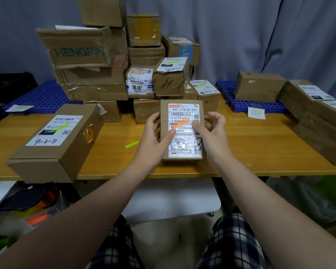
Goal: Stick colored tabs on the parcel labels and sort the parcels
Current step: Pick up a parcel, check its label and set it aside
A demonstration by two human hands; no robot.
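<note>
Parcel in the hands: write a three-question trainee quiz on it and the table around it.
1. True or false: the parcel being held carries an orange tab on its label.
2. What colour is the loose tab lying on the table? A green, B blue, C red.
3. Which thumb presses the label, that of the left hand, the right hand, or both?

Key: 1 true; 2 A; 3 both.

Both forearms are bare, no sleeves, watch or rings. Black-and-white plaid shorts (231, 241) cover the thighs near the frame's bottom, knees apart.
</note>
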